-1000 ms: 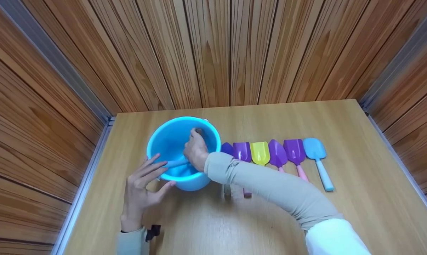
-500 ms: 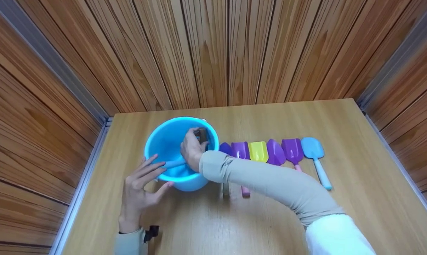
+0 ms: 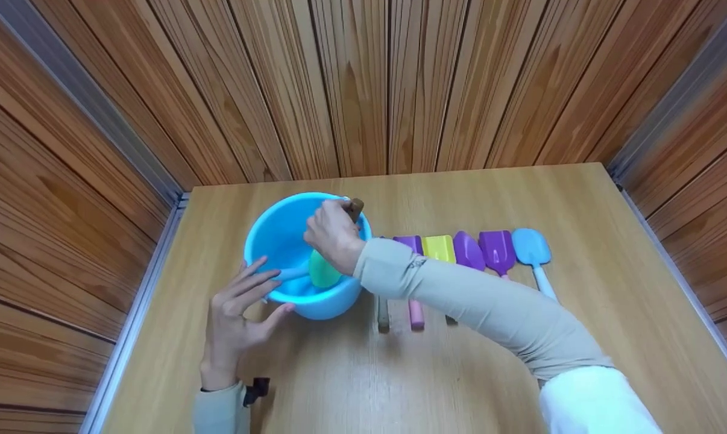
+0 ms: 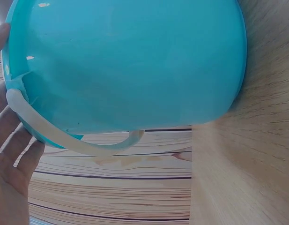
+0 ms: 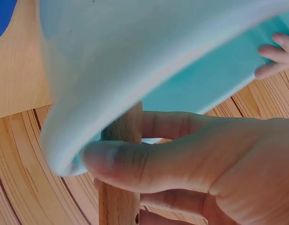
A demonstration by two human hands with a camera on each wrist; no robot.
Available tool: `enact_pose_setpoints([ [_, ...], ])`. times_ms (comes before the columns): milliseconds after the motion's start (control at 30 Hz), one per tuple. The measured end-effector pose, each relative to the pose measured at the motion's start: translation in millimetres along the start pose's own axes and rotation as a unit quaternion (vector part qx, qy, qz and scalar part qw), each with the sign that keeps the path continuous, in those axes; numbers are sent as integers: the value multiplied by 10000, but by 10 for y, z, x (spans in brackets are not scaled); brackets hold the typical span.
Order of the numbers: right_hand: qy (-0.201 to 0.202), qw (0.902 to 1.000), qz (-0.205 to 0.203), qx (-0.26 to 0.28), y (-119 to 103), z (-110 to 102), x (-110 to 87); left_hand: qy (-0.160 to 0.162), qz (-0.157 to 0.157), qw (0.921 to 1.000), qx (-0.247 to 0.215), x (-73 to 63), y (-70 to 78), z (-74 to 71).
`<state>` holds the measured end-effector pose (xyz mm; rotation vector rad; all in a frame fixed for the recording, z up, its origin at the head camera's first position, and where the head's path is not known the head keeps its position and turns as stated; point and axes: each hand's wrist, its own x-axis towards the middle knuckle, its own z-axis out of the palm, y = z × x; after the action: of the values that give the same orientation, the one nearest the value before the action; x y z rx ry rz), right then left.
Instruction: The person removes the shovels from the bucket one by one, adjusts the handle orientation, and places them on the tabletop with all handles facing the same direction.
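A light-blue bucket (image 3: 261, 232) stands on the table. My right hand (image 3: 333, 235) is over its right side and grips a brown wooden handle (image 5: 118, 201), whose upper end (image 3: 355, 208) sticks up past the rim. Below that hand a green shovel blade (image 3: 323, 269) shows inside the bucket, and it seems to belong to this handle. My left hand (image 3: 237, 319) rests at the bucket's left rim with its fingers stretched out; in the left wrist view its fingers (image 4: 15, 145) lie by the rim. A light-blue tool handle (image 3: 292, 274) lies inside the bucket.
Right of the bucket is a row of toy shovels: a yellow one (image 3: 439, 247), purple ones (image 3: 498, 250) and a light-blue one (image 3: 531, 246). My right sleeve covers part of them. A white bail (image 4: 55, 136) hangs on the bucket's side. Wood-panelled walls enclose the table.
My right hand has risen inside the bucket with the wooden handle, which now stands above the rim. The green blade has come into sight. My left hand stays at the rim.
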<state>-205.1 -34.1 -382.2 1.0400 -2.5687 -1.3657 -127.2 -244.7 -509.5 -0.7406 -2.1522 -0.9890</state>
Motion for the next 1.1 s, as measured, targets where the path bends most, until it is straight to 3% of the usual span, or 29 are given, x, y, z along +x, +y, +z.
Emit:
enact_pose_setpoints([
  [233,12,9983,385,443,184,72,-142,79,-14,9999,-83,0,5,5],
  [467,77,9937,357,1063,384,184,-241,29,10,9999,-139,6,-3,7],
  [700,192,9850,343,1681,672,350,-362,18,-264,9996,-93,11,23,-16],
  [900,339,9688,375,2427,906,588,-578,62,-228,9997,-30,2,26,5],
  [1100,271,9425,658,3264,1100,961,-854,66,-196,9997,-87,7,27,6],
])
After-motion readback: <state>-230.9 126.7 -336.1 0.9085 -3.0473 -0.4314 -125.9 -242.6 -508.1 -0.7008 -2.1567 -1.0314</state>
